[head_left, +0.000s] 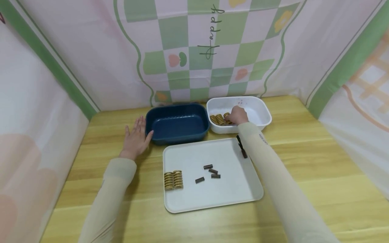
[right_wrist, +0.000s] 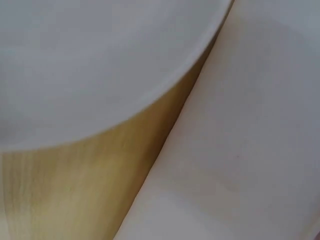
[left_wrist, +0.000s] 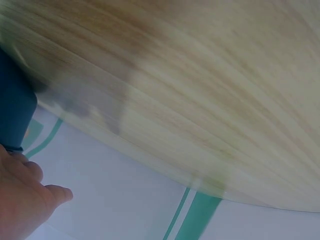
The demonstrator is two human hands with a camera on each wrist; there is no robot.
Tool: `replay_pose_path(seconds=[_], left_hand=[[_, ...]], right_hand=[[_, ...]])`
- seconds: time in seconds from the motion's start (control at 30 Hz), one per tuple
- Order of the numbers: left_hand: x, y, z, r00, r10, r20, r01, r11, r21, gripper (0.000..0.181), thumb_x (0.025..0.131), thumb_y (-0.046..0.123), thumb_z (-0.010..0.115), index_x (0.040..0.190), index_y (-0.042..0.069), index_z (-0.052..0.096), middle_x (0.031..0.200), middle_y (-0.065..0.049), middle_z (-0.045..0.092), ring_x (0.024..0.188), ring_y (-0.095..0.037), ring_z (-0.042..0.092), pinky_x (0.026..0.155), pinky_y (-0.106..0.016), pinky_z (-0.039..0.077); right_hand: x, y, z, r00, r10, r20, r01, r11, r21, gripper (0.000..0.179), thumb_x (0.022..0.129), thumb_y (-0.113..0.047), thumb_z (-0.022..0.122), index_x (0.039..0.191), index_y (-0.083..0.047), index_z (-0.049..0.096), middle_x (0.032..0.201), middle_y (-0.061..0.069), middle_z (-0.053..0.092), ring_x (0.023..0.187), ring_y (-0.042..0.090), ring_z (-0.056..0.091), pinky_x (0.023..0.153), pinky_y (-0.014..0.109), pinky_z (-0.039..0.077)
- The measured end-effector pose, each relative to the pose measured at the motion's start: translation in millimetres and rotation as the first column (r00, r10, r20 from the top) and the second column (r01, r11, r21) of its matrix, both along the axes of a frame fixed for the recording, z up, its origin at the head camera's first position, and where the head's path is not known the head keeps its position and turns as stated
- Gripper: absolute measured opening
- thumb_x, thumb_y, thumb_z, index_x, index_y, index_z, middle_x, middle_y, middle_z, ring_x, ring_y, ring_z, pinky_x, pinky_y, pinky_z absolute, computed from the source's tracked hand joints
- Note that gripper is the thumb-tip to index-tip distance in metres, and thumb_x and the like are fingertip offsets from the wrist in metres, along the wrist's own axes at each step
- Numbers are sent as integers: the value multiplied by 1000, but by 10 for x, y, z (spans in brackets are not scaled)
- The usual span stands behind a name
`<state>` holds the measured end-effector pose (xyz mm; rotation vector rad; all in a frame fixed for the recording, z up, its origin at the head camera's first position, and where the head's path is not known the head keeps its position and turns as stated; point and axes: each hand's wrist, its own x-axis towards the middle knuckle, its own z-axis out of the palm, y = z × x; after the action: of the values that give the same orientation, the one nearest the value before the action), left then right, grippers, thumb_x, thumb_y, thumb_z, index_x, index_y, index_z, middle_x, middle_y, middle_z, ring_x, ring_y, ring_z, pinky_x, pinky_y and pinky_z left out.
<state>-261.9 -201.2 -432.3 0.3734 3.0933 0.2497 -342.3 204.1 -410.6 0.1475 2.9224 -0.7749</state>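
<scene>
My right hand [head_left: 238, 115] reaches into the white basin [head_left: 263, 116] at the back right. Its fingertips pinch a gold-and-black coil spring [head_left: 226, 115] beside several similar springs [head_left: 219, 119]; the fingertips are partly hidden. My left hand [head_left: 136, 139] lies with straight fingers against the left end of the dark blue basin [head_left: 177, 137], thumb at its rim. In the left wrist view, part of this hand [left_wrist: 25, 197] appears beside the blue wall. The right wrist view shows no fingers, only a pale sleeve and a white rim.
A white tray [head_left: 209, 195] lies in front of both basins. On it are two gold springs [head_left: 173, 180] side by side, several small dark springs [head_left: 212, 171], and a dark slim object [head_left: 241, 147] near the right sleeve. A patterned curtain [head_left: 200, 50] stands behind the wooden table [head_left: 328, 162].
</scene>
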Motion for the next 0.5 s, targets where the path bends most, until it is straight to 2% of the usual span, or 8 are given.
replay_pose_path(seconds=[0.23,0.3,0.4,0.5], left_hand=[[38,12,40,1000,-3,-8,3,999,40,74,101,52,13,151,-2,3,158,-17,1,145,-30,-1,111,-60,-2],[42,14,40,1000,0,-8,1,999,44,74,101,52,12,151,-2,3,158,-17,1,145,-29,-2,111,-60,-2],[39,15,36,1000,3,-5,-3,999,42,73,102,51,13,151,-2,4,158,-17,1,145,-29,-2,111,-59,-2],[33,11,35,1000,3,-4,-3,999,37,74,102,51,13,151,-3,4,158,-17,2,145,-29,-2,111,-59,-2]], right_hand=[[-11,8,15,1000,3,2,-3,1000,-14,44,82,-20,70,59,-12,34,54,-2,31,49,15,35,49,30,34],[-7,0,38,1000,0,-21,-1,1000,-9,44,83,-20,70,59,-12,34,54,-2,31,50,15,35,49,30,35],[15,-28,98,995,10,-99,-9,1000,13,46,84,-18,68,55,-12,32,51,-3,27,48,14,32,49,31,34],[62,-95,200,975,44,-217,-37,999,37,48,84,-16,64,50,-12,31,47,-3,23,45,14,26,50,32,31]])
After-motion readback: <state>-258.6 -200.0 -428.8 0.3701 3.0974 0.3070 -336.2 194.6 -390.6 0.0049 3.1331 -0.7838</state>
